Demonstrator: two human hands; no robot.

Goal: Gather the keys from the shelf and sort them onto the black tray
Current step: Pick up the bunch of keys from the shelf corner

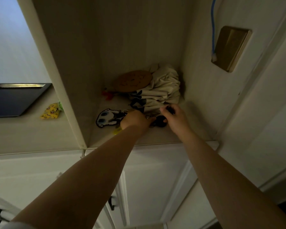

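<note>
Both my arms reach into a cream shelf niche (155,136). My left hand (135,120) is closed over a small bunch of metal keys (149,117) on the shelf floor; a yellow-green tag (116,130) shows under my wrist. My right hand (173,115) pinches a small dark object (169,110), and a black key fob (159,121) lies between the two hands. The black tray (15,100) lies on the counter to the left, outside the niche. In the dim light, what exactly each hand grips is hard to make out.
At the back of the niche sit a crumpled cream cloth bag (162,90) and a brown cookie-shaped cushion (134,80) with a red tassel (108,95). A white cartoon-figure charm (106,119) lies left of my hands. A yellow patterned packet (51,111) rests near the tray. A blue cable (213,28) hangs on the right wall.
</note>
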